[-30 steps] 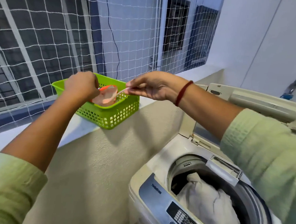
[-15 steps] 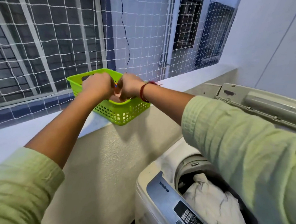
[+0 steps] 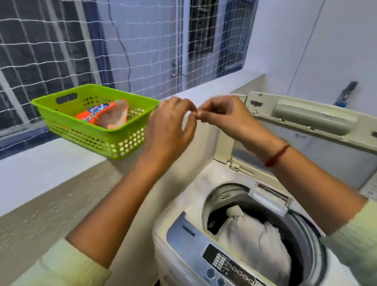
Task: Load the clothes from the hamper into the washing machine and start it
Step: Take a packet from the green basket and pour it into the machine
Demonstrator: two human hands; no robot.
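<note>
The top-loading washing machine [image 3: 198, 244] stands at lower right with its lid [image 3: 314, 120] raised. White clothes [image 3: 256, 239] fill the drum. On the ledge to the left sits a green basket [image 3: 90, 133] with an orange detergent packet [image 3: 104, 114] lying in it. My left hand [image 3: 168, 128] and my right hand [image 3: 225, 116] hover between the basket and the lid, above the machine's back left corner. Their curled fingertips meet. Blur hides whether anything small is pinched between them.
A white net [image 3: 57, 33] covers the window grille behind the ledge [image 3: 25, 171]. The machine's control panel [image 3: 236, 271] with round buttons faces me at the bottom. A white wall rises to the right, with a small dark fixture [image 3: 347, 93] on it.
Both hands have come out of the green basket and moved right toward the machine lid. The detergent packet now lies in the basket, uncovered.
</note>
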